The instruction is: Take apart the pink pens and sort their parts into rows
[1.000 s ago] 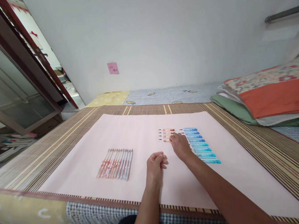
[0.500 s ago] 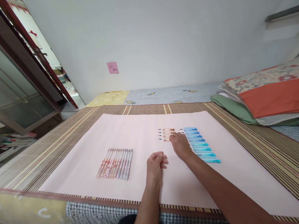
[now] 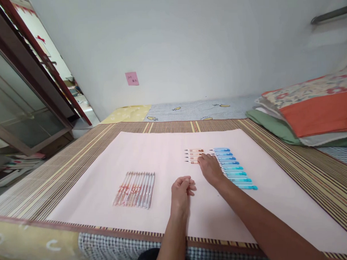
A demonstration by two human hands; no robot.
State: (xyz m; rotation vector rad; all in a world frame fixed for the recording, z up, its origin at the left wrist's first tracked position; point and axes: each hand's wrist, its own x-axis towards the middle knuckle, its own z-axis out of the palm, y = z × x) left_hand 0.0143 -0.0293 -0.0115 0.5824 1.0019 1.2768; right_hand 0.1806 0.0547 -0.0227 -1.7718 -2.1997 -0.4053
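Note:
My right hand (image 3: 211, 169) is closed at the right end of the lowest brown-and-white pen (image 3: 194, 162), which lies on a pale pink sheet (image 3: 100, 163). Above it, a few matching pens (image 3: 195, 154) lie in a short stack, dark tips to the left. A column of blue and turquoise pens (image 3: 233, 168) runs beside and partly behind my right hand and forearm. My left hand (image 3: 182, 189) rests on the sheet to the lower left, its fingers loosely curled with thumb against forefinger and nothing visible in them.
On the left of the sheet, several clear pens with reddish and grey patterns (image 3: 135, 190) lie side by side. A striped mat (image 3: 85, 148) is under the sheet. Folded bedding (image 3: 321, 113) is piled at right. A pink note (image 3: 132, 78) sticks to the wall.
The view has shifted very slightly. Both hands stay in nearly the same place, the right still at the end of the lowest brown-and-white pen.

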